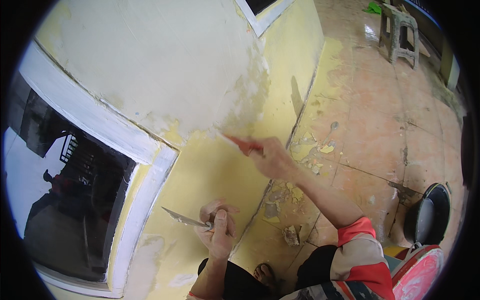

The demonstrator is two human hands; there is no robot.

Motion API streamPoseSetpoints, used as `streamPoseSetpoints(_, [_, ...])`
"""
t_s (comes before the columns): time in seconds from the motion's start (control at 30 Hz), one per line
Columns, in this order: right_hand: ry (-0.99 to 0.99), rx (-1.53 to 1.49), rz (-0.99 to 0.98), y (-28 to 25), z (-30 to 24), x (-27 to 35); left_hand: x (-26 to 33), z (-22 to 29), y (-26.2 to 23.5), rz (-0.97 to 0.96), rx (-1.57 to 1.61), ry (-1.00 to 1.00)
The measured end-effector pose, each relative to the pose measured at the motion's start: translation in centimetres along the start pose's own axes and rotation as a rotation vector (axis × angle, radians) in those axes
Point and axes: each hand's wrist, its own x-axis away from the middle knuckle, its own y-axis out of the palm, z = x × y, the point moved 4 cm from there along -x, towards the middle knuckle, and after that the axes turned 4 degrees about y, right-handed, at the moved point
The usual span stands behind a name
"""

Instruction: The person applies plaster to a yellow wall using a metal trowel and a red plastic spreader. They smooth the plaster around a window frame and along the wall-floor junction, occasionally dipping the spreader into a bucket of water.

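My right hand (274,159) is closed round the handle of a red scraper (243,144). Its edge meets the wall (205,162) where a pale grey filler coat (165,75) borders yellow paint; motion blurs the tool slightly. Lower down and to the left, my left hand (218,234) grips a putty knife (184,218). That knife's metal blade points left toward the window frame and appears apart from the wall, though the gap is hard to judge.
A white window frame (85,102) with dark glass stands at left. Paint flakes (312,159), a spoon (334,126) and a rough chunk (291,236) lie on the tiled floor. To my right are a black basin (428,215) and a pink-smeared pail (420,275); a stool (400,37) stands farther back.
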Motion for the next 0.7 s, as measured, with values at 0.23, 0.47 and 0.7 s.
streamPoseSetpoints(0.23, [-0.003,0.112,0.615,-14.3,2.5,-12.8,0.4,-0.6,0.1,-0.044,-0.005,-0.046])
streamPoseSetpoints(0.47, [-0.003,0.159,0.540,-5.4,-0.5,-8.3,0.7,-1.0,-2.2,-0.022,0.098,0.035])
streamPoseSetpoints(0.7, [-0.174,0.046,0.236,2.3,-1.5,0.7,0.5,-0.8,-0.2,0.001,0.095,0.021])
